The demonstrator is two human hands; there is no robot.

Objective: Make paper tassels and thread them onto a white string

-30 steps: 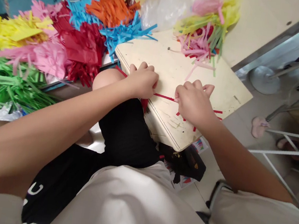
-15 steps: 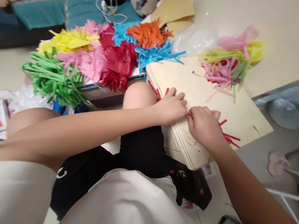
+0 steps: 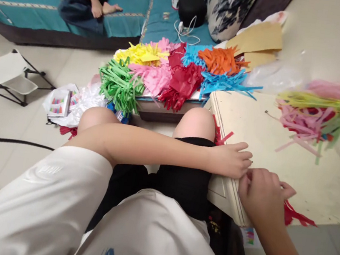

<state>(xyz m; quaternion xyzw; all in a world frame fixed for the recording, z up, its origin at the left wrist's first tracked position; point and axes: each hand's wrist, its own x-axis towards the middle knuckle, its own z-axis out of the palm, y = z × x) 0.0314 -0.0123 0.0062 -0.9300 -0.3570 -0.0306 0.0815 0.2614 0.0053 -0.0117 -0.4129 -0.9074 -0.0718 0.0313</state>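
My left hand (image 3: 233, 158) lies at the near left edge of the cream tabletop (image 3: 260, 136), its thumb side hidden and its fingers bent forward. My right hand (image 3: 262, 193) is closed right beside it, the fingertips of the two hands almost touching. Between them runs a red paper tassel, mostly covered by the hands. Fringe strips (image 3: 223, 137) stick out beyond my left hand, and more red strips (image 3: 298, 215) spread out past my right hand on the tabletop. The middle of the tassel, where both hands grip, cannot be seen.
Coloured paper fringes, among them green (image 3: 120, 86), pink (image 3: 156, 79) and orange (image 3: 222, 61), are heaped on a low surface ahead. Mixed tassels (image 3: 313, 118) lie at the tabletop's far right. People sit on a teal sofa (image 3: 124, 24). A folding stool (image 3: 7, 73) stands left.
The view has swung left, showing more sofa and the stool, so everything appears farther right. Both hands stay together at the tabletop edge on the red tassel, with slightly shifted fingers.
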